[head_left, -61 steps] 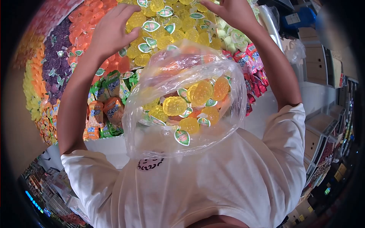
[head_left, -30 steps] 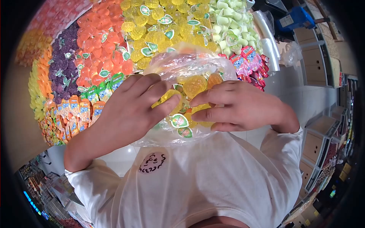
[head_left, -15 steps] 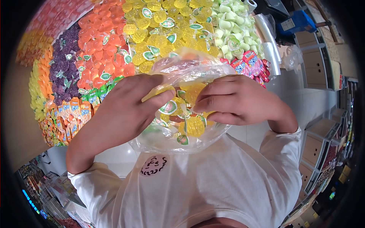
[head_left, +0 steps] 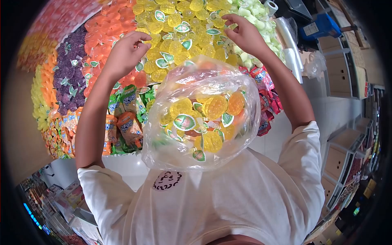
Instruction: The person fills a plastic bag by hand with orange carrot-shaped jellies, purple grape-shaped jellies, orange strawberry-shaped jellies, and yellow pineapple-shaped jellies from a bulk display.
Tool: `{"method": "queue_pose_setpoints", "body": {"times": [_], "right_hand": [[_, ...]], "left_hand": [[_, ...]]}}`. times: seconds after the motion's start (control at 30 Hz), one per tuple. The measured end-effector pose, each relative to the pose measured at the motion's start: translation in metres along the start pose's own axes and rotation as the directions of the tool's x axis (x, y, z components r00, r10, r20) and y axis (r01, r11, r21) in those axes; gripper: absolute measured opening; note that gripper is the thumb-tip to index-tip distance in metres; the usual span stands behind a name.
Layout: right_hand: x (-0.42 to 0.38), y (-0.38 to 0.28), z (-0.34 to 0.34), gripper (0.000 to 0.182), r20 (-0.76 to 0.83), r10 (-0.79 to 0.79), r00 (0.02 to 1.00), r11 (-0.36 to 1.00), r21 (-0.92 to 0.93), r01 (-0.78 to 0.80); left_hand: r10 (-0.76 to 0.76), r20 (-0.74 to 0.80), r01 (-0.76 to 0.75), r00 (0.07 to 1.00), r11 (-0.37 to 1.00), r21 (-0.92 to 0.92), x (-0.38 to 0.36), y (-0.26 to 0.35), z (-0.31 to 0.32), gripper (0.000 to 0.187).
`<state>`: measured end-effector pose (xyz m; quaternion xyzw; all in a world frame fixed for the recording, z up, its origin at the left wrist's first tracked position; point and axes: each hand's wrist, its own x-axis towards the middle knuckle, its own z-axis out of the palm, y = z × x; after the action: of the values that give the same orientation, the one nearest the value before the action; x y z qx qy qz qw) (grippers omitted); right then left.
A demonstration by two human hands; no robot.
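Note:
My left hand is over the border between the orange-red fruit-shaped jellies and the yellow fruit-shaped jellies. Its fingers are bent and apart from the thumb, with nothing held. At the right edge of the yellow pile, my right hand is also open and bare, fingers forward, beside the pale green cups. Below both hands, against my shirt, a clear plastic bag stands with its mouth open. Inside lie several yellow jellies and an orange jelly, some with green leaf labels.
Purple jellies lie farther left. Orange snack pouches and green pouches line the near edge, with pink-red pouches right of the bag. Rolls of clear plastic and a blue object are at the right.
Both hands have let go of the yellow jellies in the bag and moved forward and apart over the display. The bag stays near my shirt, its contents now uncovered.

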<state>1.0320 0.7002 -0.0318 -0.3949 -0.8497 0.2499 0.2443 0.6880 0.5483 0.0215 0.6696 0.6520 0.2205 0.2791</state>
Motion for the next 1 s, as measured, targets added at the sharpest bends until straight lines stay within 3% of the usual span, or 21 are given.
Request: {"method": "queue_pose_setpoints", "body": {"times": [0.07,0.1,0.17,0.2,0.27,0.37,0.63,0.7,0.73,0.77,0.83,0.9,0.97,1.0], "right_hand": [[0.018,0.012,0.01,0.047,-0.033,-0.014,0.999,0.997,-0.07,0.012],[0.026,0.018,0.016,0.05,-0.064,-0.028,0.998,0.99,-0.14,0.018],[0.04,0.04,0.035,0.052,-0.045,-0.039,0.998,0.97,-0.242,0.027],[0.042,0.041,0.04,0.054,-0.025,-0.047,0.999,0.939,-0.341,0.036],[0.044,0.046,0.045,0.054,-0.019,-0.014,1.0,0.946,-0.323,0.007],[0.043,0.041,0.044,0.053,-0.016,0.027,1.0,0.963,-0.268,-0.03],[0.04,0.031,0.036,0.049,-0.024,0.051,0.998,0.946,-0.32,-0.056],[0.032,0.014,0.023,0.051,-0.034,0.08,0.996,0.967,-0.24,-0.086],[0.033,0.023,0.024,0.048,-0.254,-0.394,0.883,0.865,-0.428,0.263],[0.028,0.031,0.022,0.048,-0.249,-0.388,0.888,0.868,-0.423,0.261],[0.012,-0.015,-0.009,0.048,-0.107,0.016,0.994,0.998,-0.065,-0.023],[-0.007,-0.039,-0.028,0.046,-0.119,-0.01,0.993,1.0,-0.018,0.008],[-0.024,-0.063,-0.055,0.042,0.086,0.154,0.984,0.961,0.217,-0.169],[-0.034,-0.074,-0.066,0.04,0.116,0.08,0.99,0.914,0.388,-0.119]], "left_hand": [[0.078,-0.119,-0.05,0.99,0.974,0.223,0.021,-0.029,0.01,0.037],[0.076,-0.118,-0.049,0.99,0.974,0.222,0.028,-0.037,0.015,0.037],[0.219,-0.063,-0.162,0.974,0.86,0.485,0.036,-0.048,0.024,0.045],[0.217,-0.058,-0.163,0.974,0.861,0.482,0.038,-0.047,0.028,0.045],[0.158,0.014,-0.14,0.987,0.825,0.548,0.04,-0.044,0.039,0.05],[0.146,-0.021,-0.105,0.989,0.795,0.597,0.039,-0.043,0.045,0.051],[0.163,-0.04,-0.115,0.986,0.83,0.546,0.032,-0.047,0.041,0.049],[0.148,-0.069,-0.095,0.987,0.861,0.5,0.02,-0.041,0.037,0.047],[0.17,-0.121,-0.104,0.978,0.901,0.421,0.013,-0.038,0.032,0.047],[0.185,-0.175,-0.118,0.967,0.934,0.338,0.006,-0.033,0.028,0.047],[0.099,-0.213,-0.038,0.972,0.96,0.276,-0.011,-0.007,0.016,0.048],[0.013,-0.25,0.041,0.968,0.976,0.212,-0.03,0.014,0.005,0.049],[0.095,-0.317,-0.064,0.944,0.992,0.106,-0.049,0.03,-0.005,0.056],[0.212,-0.292,-0.223,0.933,0.975,-0.005,-0.061,0.043,-0.009,0.059]]}}
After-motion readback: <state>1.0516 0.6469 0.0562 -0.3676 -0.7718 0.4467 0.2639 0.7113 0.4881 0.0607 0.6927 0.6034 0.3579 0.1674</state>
